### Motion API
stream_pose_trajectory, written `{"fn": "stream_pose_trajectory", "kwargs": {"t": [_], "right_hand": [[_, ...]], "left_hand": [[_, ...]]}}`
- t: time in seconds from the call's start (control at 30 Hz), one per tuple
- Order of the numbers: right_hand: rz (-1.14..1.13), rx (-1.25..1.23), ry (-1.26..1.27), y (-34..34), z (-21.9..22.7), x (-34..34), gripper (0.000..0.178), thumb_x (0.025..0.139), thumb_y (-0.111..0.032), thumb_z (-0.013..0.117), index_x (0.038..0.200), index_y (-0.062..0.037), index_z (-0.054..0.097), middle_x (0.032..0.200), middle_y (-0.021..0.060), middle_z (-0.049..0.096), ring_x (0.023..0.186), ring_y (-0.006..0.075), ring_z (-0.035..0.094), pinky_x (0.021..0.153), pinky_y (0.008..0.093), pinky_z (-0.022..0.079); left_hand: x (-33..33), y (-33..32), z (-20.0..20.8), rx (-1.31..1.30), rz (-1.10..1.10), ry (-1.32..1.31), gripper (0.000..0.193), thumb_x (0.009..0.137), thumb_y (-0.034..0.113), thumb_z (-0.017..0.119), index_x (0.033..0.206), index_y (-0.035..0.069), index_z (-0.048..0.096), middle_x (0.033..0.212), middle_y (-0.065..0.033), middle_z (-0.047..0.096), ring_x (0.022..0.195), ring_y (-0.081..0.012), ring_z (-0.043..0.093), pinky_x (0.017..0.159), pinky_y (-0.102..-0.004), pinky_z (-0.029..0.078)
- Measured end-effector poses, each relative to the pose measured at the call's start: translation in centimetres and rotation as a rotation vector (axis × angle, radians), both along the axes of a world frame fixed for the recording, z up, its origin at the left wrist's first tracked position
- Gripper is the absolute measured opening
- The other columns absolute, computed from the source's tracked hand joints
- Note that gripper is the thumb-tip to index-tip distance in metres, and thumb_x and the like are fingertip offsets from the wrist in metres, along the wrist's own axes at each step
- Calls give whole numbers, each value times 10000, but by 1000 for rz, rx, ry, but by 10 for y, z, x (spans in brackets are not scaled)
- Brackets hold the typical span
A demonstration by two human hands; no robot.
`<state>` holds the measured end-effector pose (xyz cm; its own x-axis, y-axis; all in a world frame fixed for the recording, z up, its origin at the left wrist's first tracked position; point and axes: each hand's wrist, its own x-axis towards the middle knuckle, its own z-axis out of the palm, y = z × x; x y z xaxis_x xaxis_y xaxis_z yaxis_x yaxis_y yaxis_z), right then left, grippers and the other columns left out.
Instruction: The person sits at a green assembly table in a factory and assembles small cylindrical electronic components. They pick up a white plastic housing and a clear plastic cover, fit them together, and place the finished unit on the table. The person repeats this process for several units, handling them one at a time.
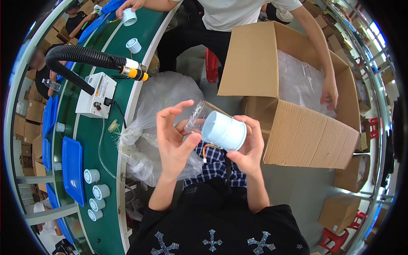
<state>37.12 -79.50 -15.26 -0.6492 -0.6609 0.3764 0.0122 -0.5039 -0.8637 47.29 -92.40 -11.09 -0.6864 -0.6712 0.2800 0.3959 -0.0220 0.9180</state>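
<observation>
In front of me my right hand (252, 148) grips a light-blue round plastic housing (224, 129) by its wider rimmed end. A short lead of coloured wires (209, 147) with a small white plug hangs from the housing. Between the fingers of my left hand (173, 138) is a clear plastic sleeve (197, 118), tilted. Its edge meets or overlaps the left end of the housing; I cannot tell how far one sits inside the other.
At left runs a green conveyor (111, 146) with several similar housings (101, 191), a blue tray (73, 170) and a white box with a black hose (96, 94). A co-worker's hand (329, 94) reaches into a big open carton (312, 131). Clear plastic bags (163, 97) bulge beside the conveyor.
</observation>
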Motion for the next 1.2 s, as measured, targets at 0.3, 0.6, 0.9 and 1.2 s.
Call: {"fn": "stream_pose_trajectory", "kwargs": {"t": [0.3, 0.6, 0.9, 1.2], "right_hand": [[-173, -5, 95, -19, -3, 28, 727, 662, -189, 793, 1181, -28, 311, 1218, 242, 446, 1155, 282, 445, 962, 394, 348], [-181, -63, 74, -18, -1, 27, 705, 665, -131, 780, 1182, -41, 309, 1251, 247, 414, 1177, 291, 434, 929, 387, 411], [-158, -78, 21, -16, -3, 29, 704, 659, -117, 781, 1182, -29, 317, 1248, 237, 414, 1183, 294, 430, 973, 409, 368], [-168, -71, -57, -8, -2, 21, 696, 672, -199, 768, 1182, 13, 345, 1180, 206, 478, 1130, 259, 475, 953, 370, 372]], "left_hand": [[-1, 19, 2, 115, 90, -30, 153, 852, 66, 526, 924, -39, 610, 1355, -192, 329, 1130, -259, 491, 876, -323, 425], [6, 17, 10, 382, -142, 59, 111, 809, 22, 568, 914, -1, 597, 1393, -149, 293, 1174, -215, 419, 856, -293, 392], [5, 19, 8, 323, -109, 38, 84, 816, 86, 591, 869, 24, 569, 1371, -169, 328, 1206, -221, 417, 848, -293, 408], [9, 10, 1, 34, -57, 40, 168, 819, 63, 596, 966, 9, 536, 1345, -185, 325, 1157, -265, 451, 940, -364, 371]]}}
